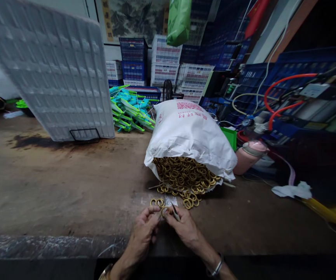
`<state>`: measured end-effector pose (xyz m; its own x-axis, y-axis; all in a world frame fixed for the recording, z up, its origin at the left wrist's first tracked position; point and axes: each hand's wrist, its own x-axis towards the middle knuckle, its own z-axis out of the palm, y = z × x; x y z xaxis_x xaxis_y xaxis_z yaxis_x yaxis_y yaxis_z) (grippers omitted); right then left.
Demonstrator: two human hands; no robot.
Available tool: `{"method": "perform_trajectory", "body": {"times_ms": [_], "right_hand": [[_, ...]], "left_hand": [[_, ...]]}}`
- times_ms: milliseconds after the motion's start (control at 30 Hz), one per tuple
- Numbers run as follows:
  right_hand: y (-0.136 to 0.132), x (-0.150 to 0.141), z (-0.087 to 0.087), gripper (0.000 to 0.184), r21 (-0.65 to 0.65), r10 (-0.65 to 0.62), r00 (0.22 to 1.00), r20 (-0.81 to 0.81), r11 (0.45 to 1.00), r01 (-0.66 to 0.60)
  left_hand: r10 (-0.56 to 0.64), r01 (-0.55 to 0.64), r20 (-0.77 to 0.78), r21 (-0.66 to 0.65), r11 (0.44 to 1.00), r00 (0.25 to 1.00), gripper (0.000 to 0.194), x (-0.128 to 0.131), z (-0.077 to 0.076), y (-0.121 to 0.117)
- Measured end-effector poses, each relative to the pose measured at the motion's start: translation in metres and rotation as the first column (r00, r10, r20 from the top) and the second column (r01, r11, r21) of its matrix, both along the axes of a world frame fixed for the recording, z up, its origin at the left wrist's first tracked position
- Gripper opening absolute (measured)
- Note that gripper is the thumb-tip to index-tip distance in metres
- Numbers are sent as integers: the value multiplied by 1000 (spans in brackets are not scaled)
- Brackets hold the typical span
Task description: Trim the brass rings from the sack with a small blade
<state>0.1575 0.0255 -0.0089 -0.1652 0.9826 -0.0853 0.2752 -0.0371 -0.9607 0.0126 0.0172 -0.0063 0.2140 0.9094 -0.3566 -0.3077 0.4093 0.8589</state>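
Note:
In the head view, a gold-coloured metal ring is between the fingertips of both hands, just above the table's front part. My left hand pinches at its left side, with the fingers bent. The thumb of my right hand presses against the ring. A small pointed blade sticks out of that same hand; its handle end is hidden by the fingers. Just beyond, several loose rings lie on the table. Many more rings spill from the mouth of a white woven sack lying on its side.
A tall white ribbed panel stands at left on the wooden table. Green and blue plastic pieces are heaped behind the sack. At right are a pink bottle, a crumpled tissue and orange hoses. Stacked crates fill the back.

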Motion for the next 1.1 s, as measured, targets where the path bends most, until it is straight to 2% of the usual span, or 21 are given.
{"method": "perform_trajectory", "body": {"times_ms": [133, 200, 267, 367, 467, 567, 633, 733, 833, 967, 1033, 1100], "right_hand": [[-3, -4, 2, 33, -53, 32, 996, -89, 998, -36], [-5, -6, 5, 33, -43, 41, 998, -38, 998, -43], [-6, -6, 9, 32, -3, 22, 997, 80, 1000, -21], [-8, -4, 16, 25, 84, -39, 977, 208, 996, 21], [-8, -4, 21, 25, 136, -24, 976, 215, 991, -6], [-7, -7, 19, 27, 101, 7, 979, 202, 994, -28], [-6, -9, 15, 29, 61, -19, 985, 172, 998, 8], [-5, -10, 11, 26, 32, -67, 991, 117, 997, 64], [-4, -10, 8, 28, 32, -66, 993, 93, 997, 63], [-2, -9, 5, 33, 27, -62, 994, 88, 998, 60], [-2, -8, 3, 33, 62, -100, 982, 159, 994, 91], [-3, -6, 2, 28, 125, -126, 946, 299, 988, 92]], "left_hand": [[-25, 26, -41, 43, 999, 999, 31, 2, 2, 1], [13, -10, -34, 89, 996, 999, 29, 2, 2, 2], [53, -42, -65, 158, 986, 996, 28, 2, 0, 2], [92, -33, -206, 275, 961, 974, 24, 0, -3, 1], [96, 25, -323, 351, 936, 942, 18, 0, -2, -1], [85, 50, -339, 373, 926, 937, 19, 1, 1, -2], [49, 55, -296, 334, 941, 954, 22, 2, 3, -2], [-89, 120, -193, 156, 980, 977, 28, 1, 6, -3], [-169, 172, -95, 29, 985, 981, 32, 0, 11, -5], [-199, 199, -5, 11, 980, 980, 35, 0, 16, -7], [-198, 198, 8, 2, 980, 980, 35, 0, 14, -8], [-185, 185, 10, -2, 983, 983, 34, 0, 10, -8]]}}
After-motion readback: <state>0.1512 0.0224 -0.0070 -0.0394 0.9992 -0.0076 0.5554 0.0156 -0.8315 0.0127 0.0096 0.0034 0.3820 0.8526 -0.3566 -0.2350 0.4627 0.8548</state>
